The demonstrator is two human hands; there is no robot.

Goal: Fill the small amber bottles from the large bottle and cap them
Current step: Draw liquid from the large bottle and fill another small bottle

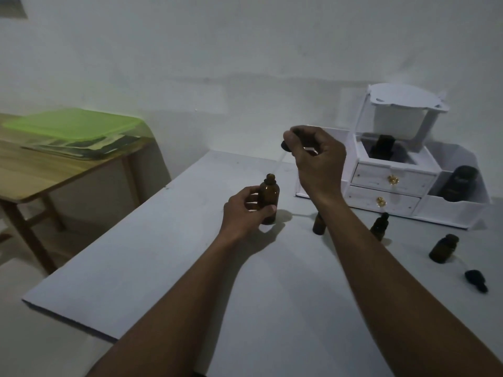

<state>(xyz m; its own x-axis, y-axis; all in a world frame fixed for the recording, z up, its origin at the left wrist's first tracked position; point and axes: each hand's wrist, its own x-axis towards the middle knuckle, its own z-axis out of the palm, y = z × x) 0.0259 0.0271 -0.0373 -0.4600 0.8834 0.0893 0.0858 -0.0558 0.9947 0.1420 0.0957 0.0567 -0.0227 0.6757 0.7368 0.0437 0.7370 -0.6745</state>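
Leftward, the white table (130, 270) runs wide from the large bottle (270, 197) to its slanting edge, while a white organizer (392, 183) hems the back right. The left hand (245, 213) grips that amber, uncapped, upright bottle. Above it the right hand (315, 159) pinches a black dropper cap (285, 145). Small bottles (443, 248) stand beside the right forearm.

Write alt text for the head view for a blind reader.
The left hand grips the large amber bottle upright on the white table while the right hand holds a dropper above it. Three small amber bottles and a loose dropper cap sit to the right, before a white drawer organiser.
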